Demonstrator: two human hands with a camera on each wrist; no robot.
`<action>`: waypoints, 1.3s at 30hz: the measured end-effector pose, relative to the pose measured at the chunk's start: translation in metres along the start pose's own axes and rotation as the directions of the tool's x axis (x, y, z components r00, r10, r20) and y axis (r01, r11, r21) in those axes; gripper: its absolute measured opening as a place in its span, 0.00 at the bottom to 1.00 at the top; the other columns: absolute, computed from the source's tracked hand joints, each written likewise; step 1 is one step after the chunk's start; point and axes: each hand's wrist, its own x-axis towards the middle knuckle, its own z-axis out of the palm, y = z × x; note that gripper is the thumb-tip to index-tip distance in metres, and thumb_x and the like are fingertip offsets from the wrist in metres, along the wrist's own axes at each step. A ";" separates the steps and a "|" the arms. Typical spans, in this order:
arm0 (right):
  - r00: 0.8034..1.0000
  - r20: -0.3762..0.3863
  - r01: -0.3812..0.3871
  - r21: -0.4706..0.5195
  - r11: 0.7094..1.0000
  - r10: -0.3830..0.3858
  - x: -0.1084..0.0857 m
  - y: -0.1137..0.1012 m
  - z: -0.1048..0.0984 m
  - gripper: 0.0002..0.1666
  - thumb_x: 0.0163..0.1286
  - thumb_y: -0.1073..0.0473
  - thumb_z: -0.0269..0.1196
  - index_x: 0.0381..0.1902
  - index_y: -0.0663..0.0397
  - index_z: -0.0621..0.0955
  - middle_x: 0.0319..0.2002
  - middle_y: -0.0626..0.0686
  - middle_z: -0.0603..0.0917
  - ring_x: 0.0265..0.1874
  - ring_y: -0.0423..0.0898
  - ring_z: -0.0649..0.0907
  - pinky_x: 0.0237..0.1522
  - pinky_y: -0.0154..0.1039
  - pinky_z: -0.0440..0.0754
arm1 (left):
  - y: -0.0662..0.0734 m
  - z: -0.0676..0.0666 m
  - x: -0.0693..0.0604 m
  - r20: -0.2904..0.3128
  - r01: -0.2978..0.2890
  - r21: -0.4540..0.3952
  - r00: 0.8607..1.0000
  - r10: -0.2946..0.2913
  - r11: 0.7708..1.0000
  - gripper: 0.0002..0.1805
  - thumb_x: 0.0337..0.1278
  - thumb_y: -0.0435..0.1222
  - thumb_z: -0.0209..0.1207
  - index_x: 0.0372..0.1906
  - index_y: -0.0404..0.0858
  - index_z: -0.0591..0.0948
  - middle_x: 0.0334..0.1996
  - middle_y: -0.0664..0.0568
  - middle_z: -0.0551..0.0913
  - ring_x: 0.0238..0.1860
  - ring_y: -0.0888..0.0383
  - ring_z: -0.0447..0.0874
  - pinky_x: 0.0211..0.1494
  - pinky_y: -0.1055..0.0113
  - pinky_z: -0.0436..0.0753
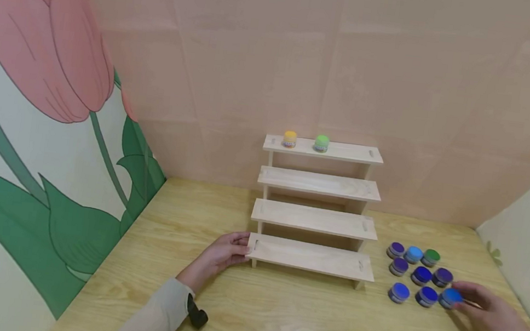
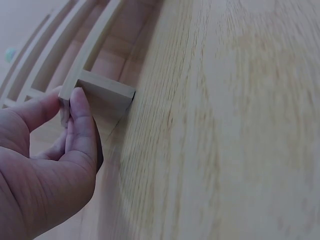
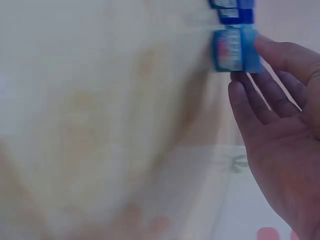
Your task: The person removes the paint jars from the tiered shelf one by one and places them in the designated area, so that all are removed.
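Note:
A stepped wooden shelf rack point(image 1: 311, 255) with several tiers stands on the table. My left hand point(image 1: 224, 251) pinches the left end of its lowest board; in the left wrist view the thumb and fingers point(image 2: 82, 122) are on either side of that board point(image 2: 75, 82). To the right of the rack, my right hand point(image 1: 490, 314) holds a small jar with a light blue lid point(image 1: 450, 299) between thumb and fingertips, at the near right corner of a group of jars. That jar point(image 3: 230, 50) looks slightly blurred in the right wrist view.
Several small jars with blue, purple and green lids, such as a dark blue one point(image 1: 422, 275), stand grouped beside the rack. On the top board sit a yellow jar point(image 1: 290, 139) and a green jar point(image 1: 321, 144). A pink cloth point(image 1: 236, 73) hangs behind the table point(image 1: 236, 316).

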 end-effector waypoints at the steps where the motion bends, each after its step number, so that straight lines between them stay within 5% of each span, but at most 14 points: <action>1: 1.000 -0.014 0.017 -0.001 1.000 -0.017 0.002 -0.002 -0.003 0.26 0.72 0.64 0.65 0.61 0.74 0.72 0.48 0.19 0.76 0.45 0.17 0.75 0.39 0.20 0.78 | 0.000 0.000 0.001 -0.002 0.001 -0.003 1.000 -0.001 1.000 0.34 0.65 0.22 0.58 0.75 0.26 0.61 0.48 0.46 0.78 0.39 0.59 0.83 0.42 0.70 0.85; 5: 0.999 -0.017 0.038 -0.037 0.999 -0.039 0.010 -0.024 -0.017 0.23 0.74 0.62 0.63 0.61 0.70 0.73 0.48 0.19 0.76 0.44 0.17 0.75 0.37 0.22 0.79 | -0.001 -0.001 0.002 0.000 -0.002 -0.005 1.000 0.002 1.000 0.34 0.65 0.22 0.57 0.74 0.25 0.61 0.48 0.47 0.77 0.38 0.60 0.83 0.41 0.70 0.85; 11: 0.998 -0.030 0.055 -0.154 0.986 -0.061 0.032 -0.084 -0.034 0.28 0.77 0.54 0.61 0.66 0.66 0.71 0.49 0.16 0.71 0.44 0.14 0.73 0.36 0.21 0.77 | -0.001 -0.001 0.002 0.003 -0.001 -0.008 1.000 0.001 1.000 0.34 0.65 0.21 0.57 0.74 0.25 0.61 0.47 0.48 0.77 0.38 0.60 0.82 0.41 0.70 0.85; 23: 0.986 0.007 0.163 -0.196 0.967 -0.165 0.092 -0.190 -0.041 0.26 0.79 0.51 0.57 0.68 0.57 0.72 0.54 0.32 0.77 0.46 0.18 0.75 0.41 0.17 0.74 | 0.000 -0.002 0.001 0.010 -0.006 0.005 1.000 0.005 1.000 0.33 0.66 0.22 0.57 0.74 0.26 0.61 0.50 0.45 0.77 0.40 0.59 0.82 0.43 0.69 0.85; 30: 0.992 0.014 0.129 -0.183 0.975 -0.129 0.122 -0.227 -0.033 0.30 0.79 0.43 0.54 0.69 0.55 0.71 0.64 0.61 0.76 0.46 0.19 0.73 0.43 0.18 0.72 | 0.000 -0.001 0.002 0.014 -0.006 -0.008 1.000 0.006 1.000 0.34 0.66 0.22 0.57 0.74 0.26 0.61 0.48 0.47 0.77 0.39 0.59 0.83 0.42 0.70 0.85; 39: 0.988 -0.001 0.150 -0.131 0.980 -0.152 0.154 -0.255 -0.018 0.30 0.78 0.45 0.57 0.68 0.58 0.71 0.63 0.63 0.77 0.46 0.24 0.75 0.44 0.17 0.70 | -0.002 -0.003 0.004 0.020 -0.012 0.006 1.000 0.012 1.000 0.33 0.66 0.22 0.57 0.74 0.25 0.61 0.48 0.46 0.77 0.39 0.60 0.83 0.42 0.70 0.85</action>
